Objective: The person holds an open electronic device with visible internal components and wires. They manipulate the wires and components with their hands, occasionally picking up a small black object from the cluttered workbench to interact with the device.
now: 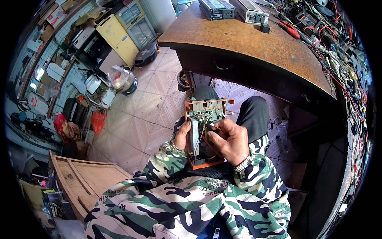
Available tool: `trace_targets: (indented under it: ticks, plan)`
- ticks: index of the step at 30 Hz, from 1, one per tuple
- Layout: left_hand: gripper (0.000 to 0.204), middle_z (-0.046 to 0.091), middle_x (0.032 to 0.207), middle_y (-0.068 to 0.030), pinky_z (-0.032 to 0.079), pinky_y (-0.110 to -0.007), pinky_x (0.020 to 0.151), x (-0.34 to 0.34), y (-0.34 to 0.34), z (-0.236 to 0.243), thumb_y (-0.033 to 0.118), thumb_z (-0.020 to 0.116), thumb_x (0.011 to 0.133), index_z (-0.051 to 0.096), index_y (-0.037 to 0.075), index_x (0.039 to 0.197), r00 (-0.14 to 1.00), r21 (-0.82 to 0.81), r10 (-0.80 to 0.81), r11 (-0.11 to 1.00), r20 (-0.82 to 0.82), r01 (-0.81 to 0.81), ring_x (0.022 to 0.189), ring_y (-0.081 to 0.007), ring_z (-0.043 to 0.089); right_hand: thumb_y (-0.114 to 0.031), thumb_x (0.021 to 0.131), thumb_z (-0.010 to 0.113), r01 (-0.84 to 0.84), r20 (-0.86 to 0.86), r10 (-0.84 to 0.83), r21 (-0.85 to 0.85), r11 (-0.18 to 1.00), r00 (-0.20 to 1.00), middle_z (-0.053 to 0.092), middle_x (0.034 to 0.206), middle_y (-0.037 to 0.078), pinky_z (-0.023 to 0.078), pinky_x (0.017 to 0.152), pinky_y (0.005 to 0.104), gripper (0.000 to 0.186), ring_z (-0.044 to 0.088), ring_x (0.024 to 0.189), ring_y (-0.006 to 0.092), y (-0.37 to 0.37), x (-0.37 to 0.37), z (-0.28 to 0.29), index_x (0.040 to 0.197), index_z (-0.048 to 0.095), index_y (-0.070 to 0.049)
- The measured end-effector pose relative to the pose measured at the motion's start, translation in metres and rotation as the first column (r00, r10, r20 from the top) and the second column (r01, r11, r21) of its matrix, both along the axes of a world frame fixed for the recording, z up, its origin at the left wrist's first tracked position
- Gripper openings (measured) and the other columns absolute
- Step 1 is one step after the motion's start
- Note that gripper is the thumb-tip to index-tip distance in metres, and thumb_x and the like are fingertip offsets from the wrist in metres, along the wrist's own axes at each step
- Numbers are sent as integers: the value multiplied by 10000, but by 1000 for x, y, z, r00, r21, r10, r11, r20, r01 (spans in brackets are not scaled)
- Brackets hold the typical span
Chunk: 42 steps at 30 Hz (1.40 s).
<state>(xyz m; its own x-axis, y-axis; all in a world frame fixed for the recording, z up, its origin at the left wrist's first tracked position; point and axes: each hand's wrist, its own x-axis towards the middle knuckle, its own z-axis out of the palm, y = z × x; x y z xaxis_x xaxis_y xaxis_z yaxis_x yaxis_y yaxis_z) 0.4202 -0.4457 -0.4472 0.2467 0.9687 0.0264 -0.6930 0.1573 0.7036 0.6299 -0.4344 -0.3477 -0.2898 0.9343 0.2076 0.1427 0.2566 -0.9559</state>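
Observation:
An opened electronic unit (205, 113) with an orange frame rests on my lap. Its circuit board, a grey metal heat sink (194, 135) and several thin wires are exposed. My left hand (183, 136) grips the unit's left side, thumb on top by the heat sink and the other fingers hidden underneath. Over the unit's right side, my right hand (231, 139) has thumb and forefinger pinched around a thin red wire, close to a small white connector (212, 125). Whether the fingertips touch the connector itself is hard to see.
Ahead stands a brown wooden desk (238, 40) carrying two metal-cased units (217, 8) and a red coiled cord (289, 30). Tangled wires (338, 63) fill the right side. A bucket with a plastic bag (126, 81) stands on the tiled floor. A wooden panel (93, 177) lies near left.

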Motion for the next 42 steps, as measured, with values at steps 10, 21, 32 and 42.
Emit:
trace_targets:
  ticks: [10,21,32,42]
  plan:
    - [562,656,1218,-118,547,-411,942,5,-2,7,459,564,984,533,30,1347,997,-62,-5,998,73,9,1076,-248,659,-30,846,731,-79,110,67,108,991,992,731,873,193,557,733,317,224,736,802,233,14,-6,-4,1042,699,73]
    - [566,659,1098,-56,542,-295,821,3,-3,-7,483,568,982,542,25,1313,998,-149,65,987,-12,-66,942,-148,648,-86,840,705,-76,106,61,137,988,992,722,898,197,564,736,376,167,719,842,356,14,-8,-11,977,733,5]
    - [635,622,1279,-137,550,-402,945,9,-4,15,473,563,988,455,16,1414,999,-71,-25,997,35,28,1120,-247,643,-27,884,710,-158,-294,95,-198,967,951,651,728,3,477,588,241,156,544,638,47,15,-3,-28,1012,707,61]
    - [605,633,1238,-112,548,-378,940,5,-3,3,468,553,993,482,16,1390,994,-69,75,994,-83,-81,1083,-230,650,-104,865,728,-67,51,63,79,995,997,725,822,176,551,682,340,187,739,753,263,14,-7,-18,1003,730,22]
